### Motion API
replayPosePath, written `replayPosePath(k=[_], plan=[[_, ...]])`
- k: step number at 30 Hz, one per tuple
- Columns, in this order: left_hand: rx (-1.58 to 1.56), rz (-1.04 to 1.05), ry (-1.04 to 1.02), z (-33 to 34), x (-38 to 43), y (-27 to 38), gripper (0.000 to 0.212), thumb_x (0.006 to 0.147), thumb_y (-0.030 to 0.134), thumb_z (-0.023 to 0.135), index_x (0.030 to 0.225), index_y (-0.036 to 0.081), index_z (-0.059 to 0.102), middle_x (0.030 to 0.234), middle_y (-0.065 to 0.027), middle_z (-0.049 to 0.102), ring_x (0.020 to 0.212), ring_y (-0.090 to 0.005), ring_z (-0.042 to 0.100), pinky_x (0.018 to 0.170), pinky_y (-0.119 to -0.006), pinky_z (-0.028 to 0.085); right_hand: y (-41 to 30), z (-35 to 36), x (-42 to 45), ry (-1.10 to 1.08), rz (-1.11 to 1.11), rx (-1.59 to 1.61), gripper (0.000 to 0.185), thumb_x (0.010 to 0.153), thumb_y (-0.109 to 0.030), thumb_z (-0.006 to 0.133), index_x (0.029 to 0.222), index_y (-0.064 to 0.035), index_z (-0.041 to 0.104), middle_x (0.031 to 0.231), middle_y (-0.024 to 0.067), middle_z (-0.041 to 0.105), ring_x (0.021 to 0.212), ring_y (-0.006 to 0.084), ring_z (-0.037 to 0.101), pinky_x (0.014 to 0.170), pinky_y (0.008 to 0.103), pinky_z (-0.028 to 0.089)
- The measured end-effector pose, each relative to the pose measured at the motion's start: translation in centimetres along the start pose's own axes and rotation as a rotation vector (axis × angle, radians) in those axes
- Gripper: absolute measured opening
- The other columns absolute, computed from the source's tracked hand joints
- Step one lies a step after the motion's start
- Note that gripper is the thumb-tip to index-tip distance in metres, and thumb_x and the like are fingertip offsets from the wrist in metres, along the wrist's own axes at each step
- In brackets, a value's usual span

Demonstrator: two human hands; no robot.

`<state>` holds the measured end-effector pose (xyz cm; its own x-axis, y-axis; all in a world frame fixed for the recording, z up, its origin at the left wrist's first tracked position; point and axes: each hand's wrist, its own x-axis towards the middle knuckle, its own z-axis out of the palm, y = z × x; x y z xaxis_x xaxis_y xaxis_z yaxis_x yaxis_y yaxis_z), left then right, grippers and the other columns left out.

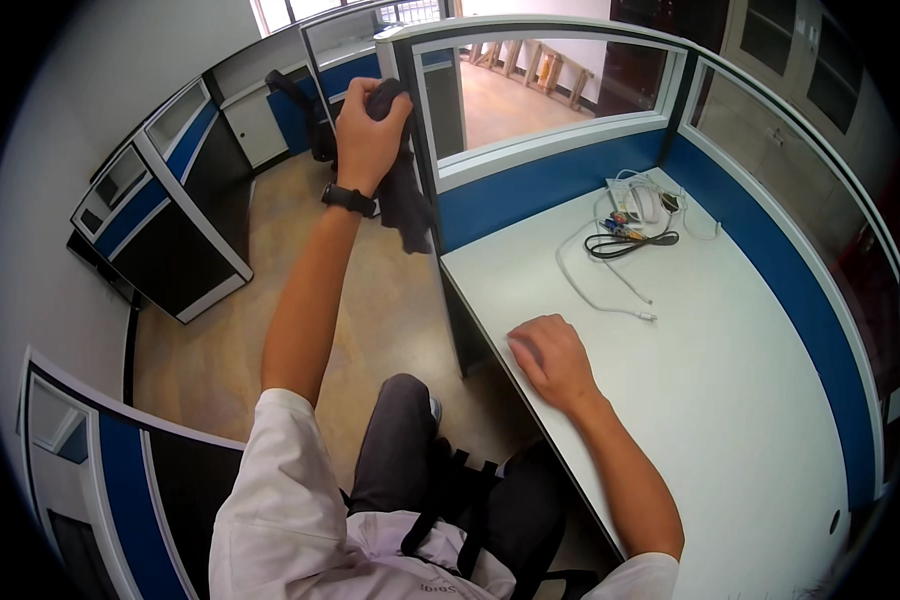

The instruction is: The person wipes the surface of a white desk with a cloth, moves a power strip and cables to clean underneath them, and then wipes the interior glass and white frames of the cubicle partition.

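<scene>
My left hand (pixel 371 131), with a dark band on its wrist, is raised and grips a dark cloth (pixel 407 199). Part of the cloth is bunched in the fingers and the rest hangs down beside the end post (pixel 420 127) of the cubicle partition. My right hand (pixel 555 360) rests near the front edge of the white desk (pixel 720 390), its fingers curled; whether anything lies under them cannot be seen. Beyond it on the desk lie a white cable (pixel 607 309), a coiled black cable (pixel 630 244) and a white power strip (pixel 624 199) with tangled cords.
A blue and white partition with glass panes (pixel 547 161) borders the desk's back and right side. More cubicle partitions (pixel 172 217) and a black office chair (pixel 307 112) stand at the left. Wooden frames (pixel 532 67) lean against a wall behind the glass.
</scene>
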<state>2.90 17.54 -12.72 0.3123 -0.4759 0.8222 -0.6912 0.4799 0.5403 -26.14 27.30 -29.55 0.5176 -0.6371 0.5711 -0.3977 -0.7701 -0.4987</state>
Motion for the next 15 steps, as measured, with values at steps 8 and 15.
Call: replayPosePath(k=[8, 15], plan=[[0.004, -0.038, 0.11, 0.5, 0.5, 0.7, 0.024, 0.077, 0.018, 0.068, 0.085, 0.0, 0.054, 0.075, -0.0077, 0.06, 0.066, -0.0144, 0.056, 0.063, -0.03, 0.046, 0.0, 0.0, 0.0, -0.008, 0.011, 0.036, 0.011, 0.086, -0.018, 0.062, 0.089, -0.0081, 0.065, 0.09, 0.0055, 0.063, 0.089, 0.0252, 0.056, 0.079, 0.036, 0.043], [-0.018, -0.041, 0.163, 1.6, -1.3, -0.8, 0.024, 0.077, 0.018, 0.068, 0.08, 0.0, 0.053, 0.068, -0.0051, 0.055, 0.062, -0.0121, 0.051, 0.061, -0.029, 0.045, 0.0, -0.1, 0.1, 0.005, 0.025, 0.02, 0.011, 0.087, -0.018, 0.062, 0.089, -0.0082, 0.065, 0.09, 0.0056, 0.063, 0.087, 0.0255, 0.057, 0.078, 0.036, 0.043]])
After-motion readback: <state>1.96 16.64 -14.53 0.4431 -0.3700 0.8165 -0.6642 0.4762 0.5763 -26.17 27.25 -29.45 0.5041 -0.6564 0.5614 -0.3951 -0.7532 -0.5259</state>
